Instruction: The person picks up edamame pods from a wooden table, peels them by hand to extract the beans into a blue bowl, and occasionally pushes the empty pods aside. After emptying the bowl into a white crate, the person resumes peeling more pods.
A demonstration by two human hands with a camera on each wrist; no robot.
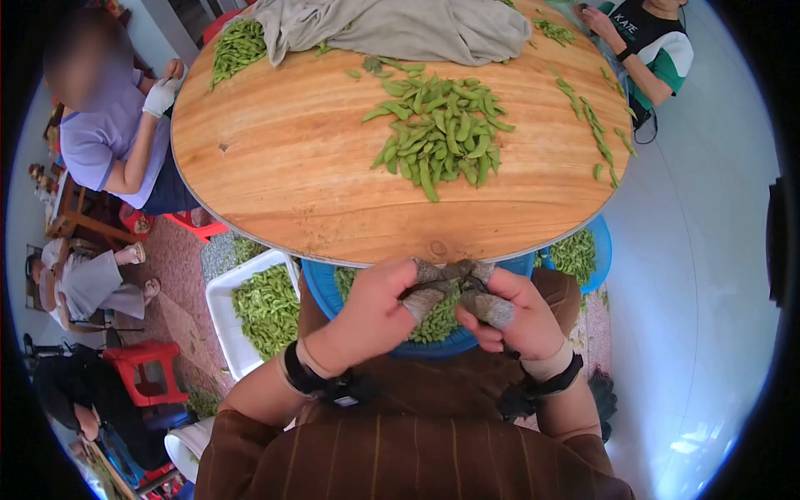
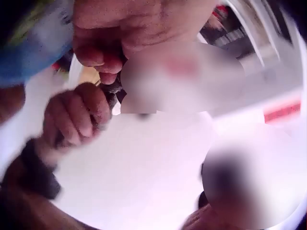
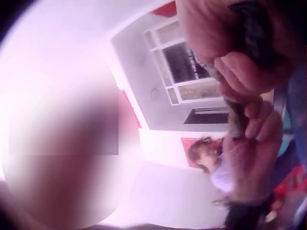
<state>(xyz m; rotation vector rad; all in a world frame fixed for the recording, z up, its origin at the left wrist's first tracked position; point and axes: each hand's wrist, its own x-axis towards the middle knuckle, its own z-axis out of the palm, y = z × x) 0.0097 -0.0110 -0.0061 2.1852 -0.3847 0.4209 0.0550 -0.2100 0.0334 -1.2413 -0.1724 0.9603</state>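
My left hand [image 1: 371, 310] and right hand [image 1: 531, 323] meet fingertip to fingertip at the table's near edge, over my lap. Grey cloth sleeves [image 1: 487, 310] cover the thumb and a finger of each hand. Both hands have curled fingers, as the left wrist view also shows at the right hand [image 2: 76, 115]. I cannot tell whether something small is pinched where they meet. Below them is a blue basin [image 1: 317, 282] with green pods or beans [image 1: 435, 323] in it. A heap of green soybean pods [image 1: 446, 133] lies in front of me on the wooden table [image 1: 283, 158].
A grey cloth [image 1: 392, 29] covers part of the table's far side, with more pods [image 1: 239, 50] beside it. A white crate [image 1: 223, 310] of pods stands left, another blue tub [image 1: 600, 250] right. People sit around; a red stool [image 1: 146, 371] stands at left.
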